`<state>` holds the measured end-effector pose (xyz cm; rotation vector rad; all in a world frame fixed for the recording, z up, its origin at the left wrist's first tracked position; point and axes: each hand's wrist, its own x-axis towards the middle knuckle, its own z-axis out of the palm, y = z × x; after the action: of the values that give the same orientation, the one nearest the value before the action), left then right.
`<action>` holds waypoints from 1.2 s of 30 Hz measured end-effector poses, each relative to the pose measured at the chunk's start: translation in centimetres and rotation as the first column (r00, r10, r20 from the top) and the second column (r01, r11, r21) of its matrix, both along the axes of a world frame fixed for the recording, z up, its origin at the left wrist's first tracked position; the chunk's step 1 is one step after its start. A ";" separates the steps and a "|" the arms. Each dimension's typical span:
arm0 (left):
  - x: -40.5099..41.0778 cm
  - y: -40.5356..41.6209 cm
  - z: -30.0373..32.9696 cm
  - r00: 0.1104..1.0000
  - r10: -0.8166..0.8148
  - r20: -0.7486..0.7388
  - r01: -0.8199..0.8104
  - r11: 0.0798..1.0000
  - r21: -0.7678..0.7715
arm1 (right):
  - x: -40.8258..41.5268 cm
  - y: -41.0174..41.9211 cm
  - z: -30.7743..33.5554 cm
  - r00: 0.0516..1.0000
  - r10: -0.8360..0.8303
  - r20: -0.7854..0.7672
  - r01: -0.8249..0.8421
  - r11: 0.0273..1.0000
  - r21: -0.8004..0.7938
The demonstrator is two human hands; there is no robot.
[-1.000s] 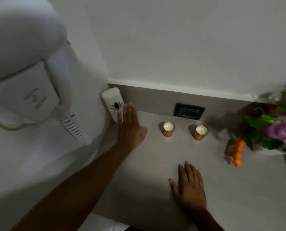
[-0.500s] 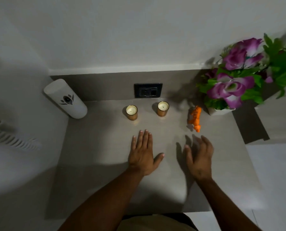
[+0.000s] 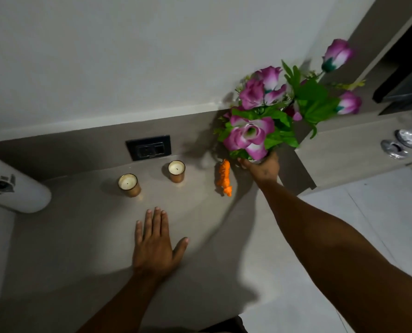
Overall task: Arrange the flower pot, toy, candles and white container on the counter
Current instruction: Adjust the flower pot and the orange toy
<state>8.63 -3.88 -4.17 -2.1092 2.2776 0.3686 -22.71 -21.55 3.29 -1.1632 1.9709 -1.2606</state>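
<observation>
A flower pot (image 3: 256, 161) with purple flowers and green leaves stands at the counter's back right corner, its white base mostly hidden by my right hand (image 3: 262, 168), which wraps around it. An orange toy (image 3: 224, 177) lies just left of the pot. Two candles in copper-coloured glasses stand along the back: one (image 3: 128, 185) to the left, the other (image 3: 176, 171) nearer the toy. The white container (image 3: 12, 188) with a dark emblem stands at the far left. My left hand (image 3: 155, 246) lies flat on the counter (image 3: 80, 236), fingers apart, holding nothing.
A black wall socket (image 3: 148, 147) sits in the grey backsplash behind the candles. Right of the counter a lower ledge carries two shiny metal pieces (image 3: 400, 144). A dark opening lies at the top right, and white floor tiles show beyond the counter's right edge.
My right hand has moved from the counter's middle to the back right and closed around the flower pot. My left hand stays flat on the counter. The view has swung right.
</observation>
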 end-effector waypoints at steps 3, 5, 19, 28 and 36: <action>0.1 0.0 0.0 1.000 0.003 -0.005 -0.003 1.000 -0.003 | 0.7 -0.6 -0.2 0.999 -0.051 0.003 0.051 0.999 0.004; 0.1 0.1 0.0 1.000 -0.001 -0.017 0.001 1.000 -0.023 | 0.8 -1.2 -0.2 0.997 -0.071 0.022 0.071 0.997 0.015; 0.0 0.3 0.4 1.000 0.003 -0.003 -0.003 0.999 -0.049 | 0.3 -2.5 -0.1 0.988 -0.037 0.150 0.029 0.998 0.059; 0.1 0.3 -0.2 1.000 0.015 -0.008 -0.015 0.999 -0.049 | 6.8 5.0 -2.3 0.994 -0.007 0.109 0.003 0.999 0.045; -0.1 0.1 -0.3 0.999 0.034 -0.002 -0.035 0.998 -0.046 | 9.9 3.6 -3.3 0.910 0.310 -0.276 -0.246 0.938 0.244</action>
<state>8.51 -3.78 -4.45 -2.1727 2.2747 0.3224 -12.81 -17.92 -0.02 -1.5472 2.0008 -0.7437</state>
